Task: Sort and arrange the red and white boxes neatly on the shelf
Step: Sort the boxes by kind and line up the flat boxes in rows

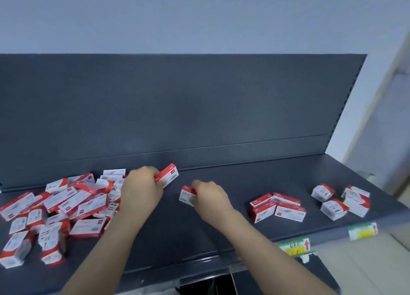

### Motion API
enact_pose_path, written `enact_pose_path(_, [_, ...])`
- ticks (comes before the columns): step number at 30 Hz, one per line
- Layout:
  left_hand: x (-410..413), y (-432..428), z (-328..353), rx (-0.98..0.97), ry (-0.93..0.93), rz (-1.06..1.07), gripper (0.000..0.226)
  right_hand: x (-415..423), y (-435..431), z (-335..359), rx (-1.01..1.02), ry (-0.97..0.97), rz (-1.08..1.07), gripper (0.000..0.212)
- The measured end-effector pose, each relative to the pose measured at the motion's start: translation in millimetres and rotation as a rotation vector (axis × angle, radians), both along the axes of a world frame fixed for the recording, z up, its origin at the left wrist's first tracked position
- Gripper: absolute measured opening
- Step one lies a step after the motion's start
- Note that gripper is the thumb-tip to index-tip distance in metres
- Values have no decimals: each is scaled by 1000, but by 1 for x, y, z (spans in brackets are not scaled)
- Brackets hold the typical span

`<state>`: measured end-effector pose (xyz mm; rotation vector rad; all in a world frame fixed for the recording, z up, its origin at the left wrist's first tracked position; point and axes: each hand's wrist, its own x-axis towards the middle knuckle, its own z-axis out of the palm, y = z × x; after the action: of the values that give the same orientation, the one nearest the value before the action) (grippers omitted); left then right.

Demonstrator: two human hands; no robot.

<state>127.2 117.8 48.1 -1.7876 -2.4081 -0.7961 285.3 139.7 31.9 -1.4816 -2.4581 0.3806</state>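
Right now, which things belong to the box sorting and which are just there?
Job: loose pile; left hand gripping raised box; right hand gripping 24/6 box; middle group; right group; shelf.
Just there: left tag; right tag; back panel.

Red-and-white boxes, dark grey shelf, yellow-green price labels, seemingly red arrows

bare shelf behind, box pile left
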Motion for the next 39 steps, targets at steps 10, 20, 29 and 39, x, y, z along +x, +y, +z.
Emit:
enact_pose_path(10, [160,63,-22,-163,-34,-55,11,160,69,-1,145,-93,-172,19])
enact_pose_path(20, [213,99,-44,-313,-24,-83,17,219,113,-26,-16,-150,-239,20])
enact_pose_path(29, [217,105,-52,-517,-94,-208,36,215,122,-36,-213,-257,-164,22])
enact_pose_path(39, [187,79,-20,-224,-33,-138,47,158,108,-9,187,41,-105,49])
